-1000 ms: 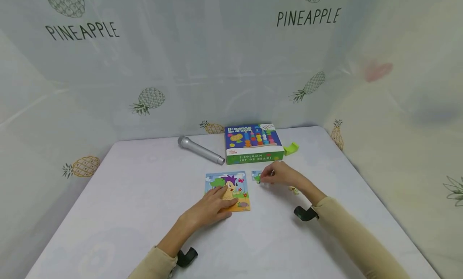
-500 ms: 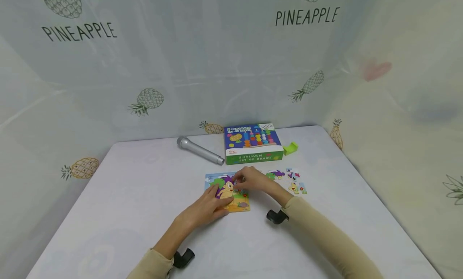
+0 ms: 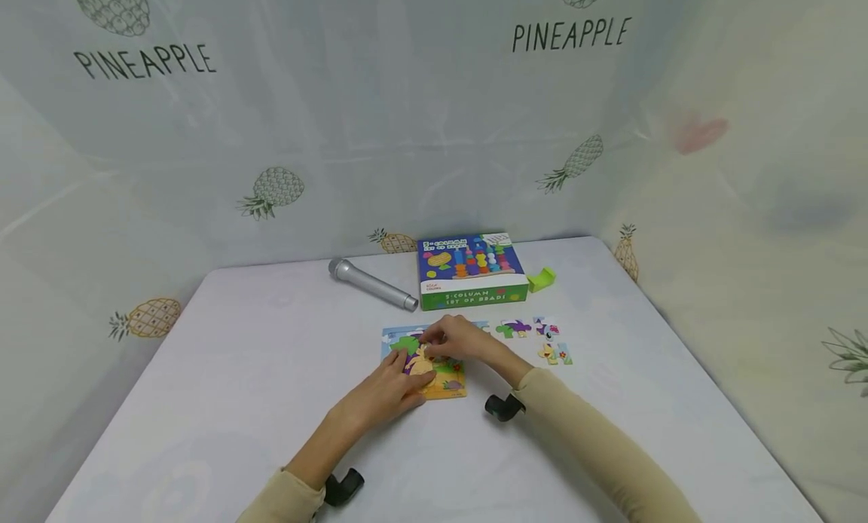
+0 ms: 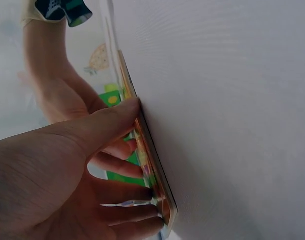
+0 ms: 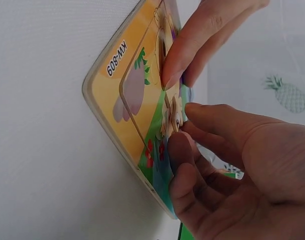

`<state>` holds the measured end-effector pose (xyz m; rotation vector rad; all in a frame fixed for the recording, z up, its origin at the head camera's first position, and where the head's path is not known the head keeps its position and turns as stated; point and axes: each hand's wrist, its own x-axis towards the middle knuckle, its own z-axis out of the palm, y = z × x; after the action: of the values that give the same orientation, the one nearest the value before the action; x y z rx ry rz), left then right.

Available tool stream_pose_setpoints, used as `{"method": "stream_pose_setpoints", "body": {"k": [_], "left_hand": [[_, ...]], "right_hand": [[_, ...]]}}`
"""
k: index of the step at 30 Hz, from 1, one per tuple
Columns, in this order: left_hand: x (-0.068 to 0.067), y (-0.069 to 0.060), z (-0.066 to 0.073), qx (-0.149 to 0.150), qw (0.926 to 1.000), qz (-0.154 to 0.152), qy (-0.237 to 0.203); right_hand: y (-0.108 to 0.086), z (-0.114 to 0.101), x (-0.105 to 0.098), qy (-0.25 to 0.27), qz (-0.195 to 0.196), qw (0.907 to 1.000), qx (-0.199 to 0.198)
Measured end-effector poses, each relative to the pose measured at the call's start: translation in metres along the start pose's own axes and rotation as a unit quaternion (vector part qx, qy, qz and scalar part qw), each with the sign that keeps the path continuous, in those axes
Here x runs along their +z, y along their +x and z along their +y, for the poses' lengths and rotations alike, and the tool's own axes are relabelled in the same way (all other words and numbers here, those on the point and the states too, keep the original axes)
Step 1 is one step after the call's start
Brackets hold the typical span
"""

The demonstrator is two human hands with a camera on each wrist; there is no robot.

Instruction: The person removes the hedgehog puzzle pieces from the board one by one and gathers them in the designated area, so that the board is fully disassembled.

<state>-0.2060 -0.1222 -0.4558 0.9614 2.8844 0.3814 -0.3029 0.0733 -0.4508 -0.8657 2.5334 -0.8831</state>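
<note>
A square picture puzzle board (image 3: 453, 393) lies flat on the table, showing a purple-haired hedgehog. My left hand (image 3: 381, 393) rests on its left part with fingers spread; in the left wrist view the thumb of that hand (image 4: 47, 170) touches the board's near edge (image 4: 151, 145). Over the board's upper middle is my right hand (image 3: 463, 339). In the right wrist view, this hand (image 5: 262, 165) pinches a small puzzle piece (image 5: 174, 118) between thumb and fingers, tilted against the board (image 5: 100, 85). Fingers partly hide the piece's surroundings.
Loose puzzle pieces (image 3: 513, 328) lie right of the board, with more pieces (image 3: 555, 353) beyond. Behind stand a bead-set box (image 3: 472, 273) and a light green object (image 3: 542, 279) beside it. A silver toy microphone (image 3: 374, 283) lies back left. A patterned sheet hangs behind the table.
My right hand has moved left from the loose pieces onto the board, uncovering several pieces on the right, then shifted slightly farther left. My left hand has stayed on the board.
</note>
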Motion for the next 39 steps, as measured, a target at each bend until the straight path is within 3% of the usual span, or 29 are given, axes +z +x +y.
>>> {"method": "stream_pose_setpoints", "body": {"k": [7, 39], "left_hand": [[0.0010, -0.0004, 0.0029, -0.011, 0.9999, -0.001, 0.012], [-0.0007, 0.0009, 0.0030, 0.005, 0.9997, 0.005, 0.023]], "right_hand": [[0.0015, 0.0027, 0.0004, 0.022, 0.000, 0.9998, 0.000], [0.0093, 0.0028, 0.0023, 0.065, 0.015, 0.9974, 0.026]]}}
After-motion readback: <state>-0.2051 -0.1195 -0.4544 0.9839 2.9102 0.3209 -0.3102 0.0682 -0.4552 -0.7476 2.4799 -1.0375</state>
